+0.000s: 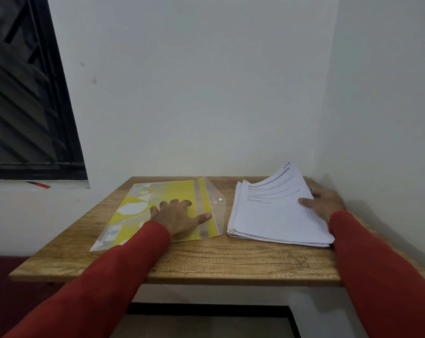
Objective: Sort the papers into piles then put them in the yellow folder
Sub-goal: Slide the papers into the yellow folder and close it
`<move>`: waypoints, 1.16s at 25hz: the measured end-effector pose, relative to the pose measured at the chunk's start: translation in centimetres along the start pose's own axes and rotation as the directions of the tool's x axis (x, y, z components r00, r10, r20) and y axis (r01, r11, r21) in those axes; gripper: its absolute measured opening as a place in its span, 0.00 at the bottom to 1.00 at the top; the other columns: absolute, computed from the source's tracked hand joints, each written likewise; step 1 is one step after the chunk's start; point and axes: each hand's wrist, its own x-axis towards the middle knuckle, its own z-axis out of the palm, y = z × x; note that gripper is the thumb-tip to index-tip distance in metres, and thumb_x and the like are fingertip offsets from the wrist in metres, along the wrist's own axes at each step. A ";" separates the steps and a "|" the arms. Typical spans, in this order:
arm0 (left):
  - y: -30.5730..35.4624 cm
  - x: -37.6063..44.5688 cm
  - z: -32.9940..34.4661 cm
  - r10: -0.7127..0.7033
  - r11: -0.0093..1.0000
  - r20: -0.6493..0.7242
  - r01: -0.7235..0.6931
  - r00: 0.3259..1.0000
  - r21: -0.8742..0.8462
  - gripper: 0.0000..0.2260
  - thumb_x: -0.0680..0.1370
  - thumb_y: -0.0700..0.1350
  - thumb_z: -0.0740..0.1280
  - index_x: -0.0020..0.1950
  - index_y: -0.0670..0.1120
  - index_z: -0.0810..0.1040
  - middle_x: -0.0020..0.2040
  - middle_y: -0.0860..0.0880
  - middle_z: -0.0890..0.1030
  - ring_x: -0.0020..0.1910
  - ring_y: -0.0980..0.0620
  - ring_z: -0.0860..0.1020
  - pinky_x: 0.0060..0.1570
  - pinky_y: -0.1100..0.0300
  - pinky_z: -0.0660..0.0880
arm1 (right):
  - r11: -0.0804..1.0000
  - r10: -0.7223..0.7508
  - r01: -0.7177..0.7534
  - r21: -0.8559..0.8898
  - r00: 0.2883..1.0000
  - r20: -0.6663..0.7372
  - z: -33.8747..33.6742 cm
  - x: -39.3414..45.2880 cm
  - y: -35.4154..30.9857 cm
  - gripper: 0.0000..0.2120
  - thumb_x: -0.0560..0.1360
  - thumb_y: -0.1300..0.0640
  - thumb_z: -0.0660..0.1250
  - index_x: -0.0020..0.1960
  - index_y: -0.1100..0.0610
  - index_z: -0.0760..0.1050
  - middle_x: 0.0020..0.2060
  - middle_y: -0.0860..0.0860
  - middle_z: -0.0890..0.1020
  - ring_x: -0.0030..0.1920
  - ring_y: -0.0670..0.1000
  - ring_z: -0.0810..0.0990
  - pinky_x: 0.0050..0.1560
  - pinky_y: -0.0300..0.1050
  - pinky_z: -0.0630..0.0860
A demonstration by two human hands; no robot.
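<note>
Wood-grain counter (206,259) fills the lower middle of the frame, pushed into a corner of pale walls. On its left half lies the yellow folder (172,191), a translucent plastic envelope with white geometric shapes and a clear flap carrying a small snap button; the flap points toward the papers. The left hand (179,215) rests flat on the folder, fingers spread and thumb stretched out toward the flap, pressing it down to the counter. Just beside the folder, on the right half, sits the stack of papers (272,215), white sheets with edges uneven. The right hand (321,203) grips the stack's right edge, thumb on top of the upper sheets and fingers hidden behind them, so the far corner of the top sheets curls up off the pile. Printed lines and a grey heading bar show on the top sheet, but the text is too small to read; so is a small label at the folder's near left corner. Both arms wear red sleeves (123,264). At upper left, a dark window (23,93) with a black frame; a red pen (39,184) lies on its sill.
</note>
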 end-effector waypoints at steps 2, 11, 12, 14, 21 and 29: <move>0.5 0.6 1.1 -0.017 1.000 0.070 0.017 0.997 0.009 0.45 0.68 0.81 0.50 0.75 0.55 0.65 0.77 0.45 0.65 0.75 0.38 0.61 0.69 0.35 0.57 | 0.994 -0.079 0.078 -0.075 0.997 -0.012 0.1 -0.1 -0.1 0.14 0.75 0.65 0.72 0.60 0.63 0.81 0.51 0.56 0.83 0.47 0.54 0.78 0.43 0.43 0.71; -0.3 1.2 1.1 0.015 0.999 0.094 -0.011 0.995 -0.042 0.38 0.75 0.74 0.54 0.80 0.55 0.58 0.82 0.48 0.56 0.80 0.41 0.54 0.72 0.39 0.53 | 0.988 -0.113 0.128 0.089 0.980 -0.164 -0.6 0.6 0.0 0.20 0.75 0.64 0.72 0.66 0.58 0.79 0.57 0.58 0.84 0.52 0.57 0.82 0.60 0.49 0.76; -0.4 1.1 1.0 0.026 0.998 0.086 -0.020 0.996 -0.061 0.37 0.76 0.73 0.55 0.80 0.55 0.57 0.82 0.49 0.56 0.80 0.43 0.54 0.72 0.40 0.54 | 0.981 -0.097 0.120 0.150 0.984 -0.149 -0.5 0.6 0.0 0.20 0.75 0.65 0.72 0.66 0.58 0.79 0.56 0.60 0.84 0.49 0.58 0.83 0.59 0.52 0.78; -0.9 1.0 0.7 0.043 0.993 0.080 -0.034 0.996 -0.114 0.37 0.77 0.71 0.56 0.81 0.54 0.54 0.82 0.51 0.57 0.80 0.45 0.55 0.72 0.41 0.54 | 0.964 -0.065 0.085 0.253 0.994 -0.083 -0.4 0.5 0.0 0.20 0.74 0.67 0.72 0.66 0.60 0.78 0.55 0.61 0.83 0.42 0.56 0.82 0.54 0.53 0.80; -1.8 0.5 0.2 0.069 0.987 0.073 -0.058 0.995 -0.152 0.32 0.81 0.64 0.59 0.81 0.51 0.57 0.79 0.47 0.63 0.79 0.45 0.60 0.74 0.47 0.56 | 0.962 -0.035 0.014 0.274 0.997 0.071 -0.1 0.0 -0.5 0.14 0.76 0.69 0.69 0.57 0.54 0.78 0.41 0.48 0.82 0.27 0.42 0.82 0.26 0.35 0.77; -3.1 1.0 0.5 0.090 0.830 -0.055 -0.106 0.994 -0.548 0.24 0.84 0.57 0.57 0.80 0.50 0.62 0.79 0.48 0.65 0.77 0.48 0.64 0.73 0.55 0.60 | 0.956 0.011 -0.052 0.289 0.990 0.142 -0.2 -1.2 -1.7 0.13 0.77 0.69 0.67 0.56 0.54 0.78 0.45 0.52 0.83 0.31 0.45 0.84 0.29 0.38 0.80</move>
